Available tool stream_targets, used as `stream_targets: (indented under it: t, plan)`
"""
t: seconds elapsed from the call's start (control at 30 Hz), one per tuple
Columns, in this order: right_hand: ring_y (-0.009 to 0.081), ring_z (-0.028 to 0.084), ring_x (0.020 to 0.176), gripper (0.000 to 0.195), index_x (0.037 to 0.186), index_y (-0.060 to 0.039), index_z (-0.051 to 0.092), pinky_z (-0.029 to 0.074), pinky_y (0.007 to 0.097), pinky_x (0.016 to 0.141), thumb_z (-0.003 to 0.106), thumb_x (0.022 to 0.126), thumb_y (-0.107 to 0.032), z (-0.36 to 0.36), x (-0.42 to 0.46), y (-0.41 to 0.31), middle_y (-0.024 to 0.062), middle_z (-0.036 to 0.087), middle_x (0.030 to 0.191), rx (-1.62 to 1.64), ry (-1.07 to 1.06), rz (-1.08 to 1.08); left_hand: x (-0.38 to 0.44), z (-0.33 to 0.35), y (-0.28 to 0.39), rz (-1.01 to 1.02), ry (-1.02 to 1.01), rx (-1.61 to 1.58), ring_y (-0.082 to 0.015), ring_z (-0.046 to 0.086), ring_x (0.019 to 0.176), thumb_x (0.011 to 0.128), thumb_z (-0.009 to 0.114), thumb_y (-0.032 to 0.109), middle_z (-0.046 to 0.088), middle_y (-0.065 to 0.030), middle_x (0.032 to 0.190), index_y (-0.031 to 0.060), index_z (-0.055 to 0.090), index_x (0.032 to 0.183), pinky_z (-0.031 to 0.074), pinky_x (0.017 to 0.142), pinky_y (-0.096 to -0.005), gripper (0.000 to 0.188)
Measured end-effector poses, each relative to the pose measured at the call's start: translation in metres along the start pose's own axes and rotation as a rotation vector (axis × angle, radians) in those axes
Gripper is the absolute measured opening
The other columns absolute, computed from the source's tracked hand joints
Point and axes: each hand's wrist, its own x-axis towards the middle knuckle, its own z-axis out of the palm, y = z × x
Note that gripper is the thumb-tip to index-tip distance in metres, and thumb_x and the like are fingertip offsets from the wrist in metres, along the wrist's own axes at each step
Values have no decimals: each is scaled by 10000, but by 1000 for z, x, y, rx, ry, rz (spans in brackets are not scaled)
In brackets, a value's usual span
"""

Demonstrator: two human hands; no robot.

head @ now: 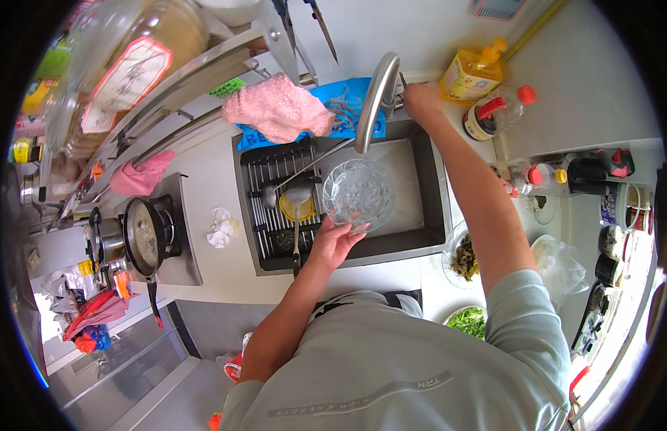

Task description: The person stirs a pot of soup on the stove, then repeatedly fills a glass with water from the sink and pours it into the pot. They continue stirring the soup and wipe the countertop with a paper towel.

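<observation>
My left hand (pixel 336 242) grips the near rim of a clear cut-glass bowl (pixel 359 193), holding it over the sink (pixel 414 167). The bowl sits just below the spout of a brushed-metal faucet (pixel 377 102). Glints fill the bowl; how much water is in it I cannot tell. My right hand (pixel 423 103) reaches across to the faucet's right side, its fingers curled at the handle and partly hidden. Left of the bowl, a metal drying rack (pixel 263 215) in the sink carries a ladle (pixel 269 196), a spatula (pixel 299 195) and a yellow-rimmed item (pixel 297 207).
A pink towel (pixel 282 110) lies behind the sink. A yellow pump bottle (pixel 472 73) and a plastic bottle (pixel 492 114) stand at the back right. On the left, a frying pan (pixel 145 237) sits on the stove. Dark vegetables (pixel 465 258) and chopped greens (pixel 468 323) are at right.
</observation>
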Motion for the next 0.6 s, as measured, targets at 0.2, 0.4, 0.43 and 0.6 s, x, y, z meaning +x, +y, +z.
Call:
stream_targets:
  t: [0.2, 0.4, 0.43, 0.6]
  plan:
    - [397, 667, 810, 585, 787, -12, 706, 500, 484, 742, 458, 968, -510, -23, -145, -33, 225, 687, 789, 515, -104, 35, -33, 6, 7, 73, -14, -22, -418, 589, 1165, 899, 569, -31, 526, -179, 1351, 137, 367, 1437, 596, 888, -429, 598]
    - [205, 570, 626, 690, 758, 3, 646, 464, 368, 651, 444, 952, -628, -33, -263, -98, 95, 569, 608, 845, -552, -69, -80, 11, 29, 121, -11, -63, -392, 634, 1100, 903, 553, -37, 546, -166, 1316, 105, 374, 1412, 609, 848, -418, 559]
    - [214, 591, 622, 665, 772, 15, 648, 471, 378, 654, 452, 960, -591, -36, -273, -114, 108, 587, 608, 761, -549, -55, -88, 6, 33, 86, -9, -105, -385, 637, 1095, 902, 544, -46, 550, -162, 1307, 132, 337, 1436, 608, 849, -425, 600]
    - [336, 662, 667, 446, 675, 23, 658, 501, 417, 645, 501, 899, -330, -22, -297, -175, 194, 640, 645, 656, -417, -223, -140, -27, 45, 165, -38, -144, -363, 658, 1047, 888, 539, -59, 569, -146, 1279, 189, 299, 1463, 600, 859, -434, 671]
